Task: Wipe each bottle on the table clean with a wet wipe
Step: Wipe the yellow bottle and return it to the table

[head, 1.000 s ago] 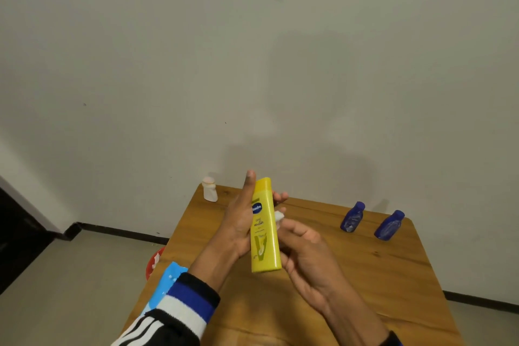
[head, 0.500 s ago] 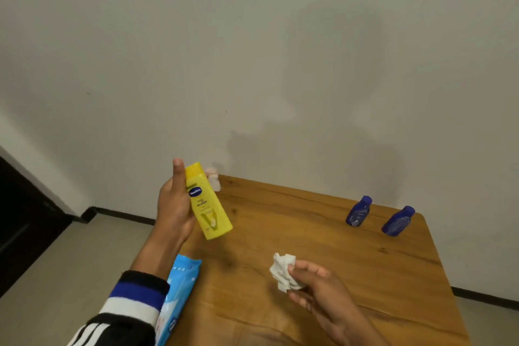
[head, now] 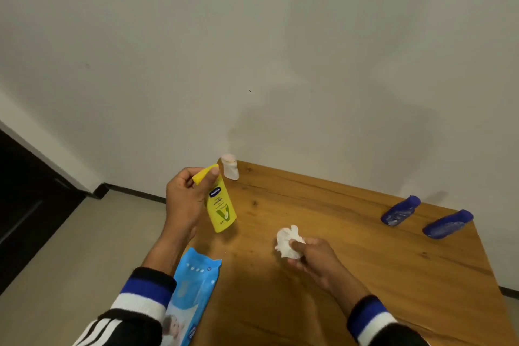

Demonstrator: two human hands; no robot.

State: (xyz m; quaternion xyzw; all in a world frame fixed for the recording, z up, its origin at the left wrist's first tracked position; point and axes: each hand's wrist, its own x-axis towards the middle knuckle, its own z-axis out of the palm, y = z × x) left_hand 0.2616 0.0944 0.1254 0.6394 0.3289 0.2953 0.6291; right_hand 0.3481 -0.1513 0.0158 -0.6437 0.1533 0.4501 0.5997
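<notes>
Wooden table (head: 351,275): brown top w/ visible grain and knots, far edge against the wall. Items resting on it:
- White bottle (head: 230,166): far-left corner, upright, just beside the wall.
- Blue bottle A (head: 400,210): far right, lying on its side, cap toward the wall.
- Blue bottle B (head: 447,224): right of A, near the right edge, also on its side, apart from A.
- Wipes pack (head: 188,298): light blue, near-left edge, lying flat, partly overhanging the edge.
</notes>
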